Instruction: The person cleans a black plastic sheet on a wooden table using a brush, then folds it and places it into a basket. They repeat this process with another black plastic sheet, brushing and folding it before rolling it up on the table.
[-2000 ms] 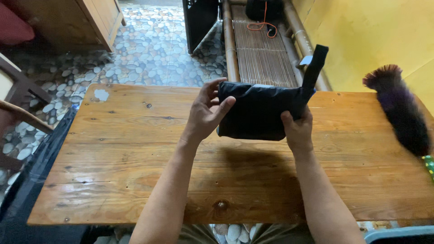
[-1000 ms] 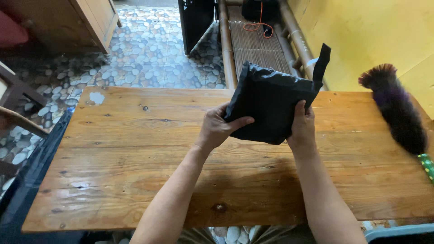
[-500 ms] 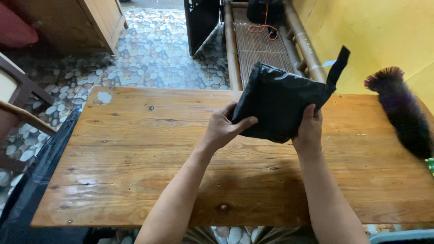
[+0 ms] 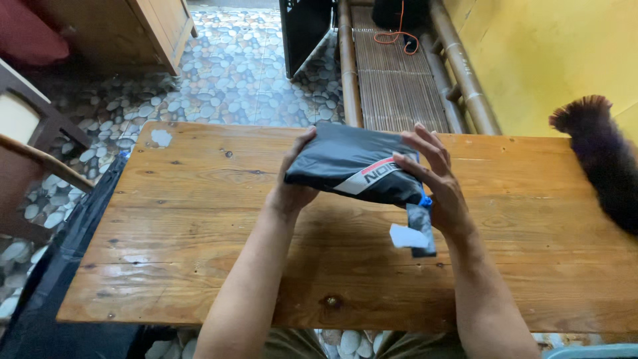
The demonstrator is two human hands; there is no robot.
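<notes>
Two bare hands hold one folded black bundle [image 4: 352, 165] of glossy fabric just above the middle of a wooden table [image 4: 199, 226], nearer its far edge. The left hand [image 4: 292, 183] grips the bundle's left end, thumb on top. The right hand [image 4: 435, 183] grips the right end, fingers spread over the top. One dark strap [image 4: 420, 229] with a white tag hangs from the bundle's right corner. One dark feather duster [image 4: 601, 163] lies at the table's right edge, cut off by the frame. One chair [image 4: 30, 156] stands at the left, only partly visible.
</notes>
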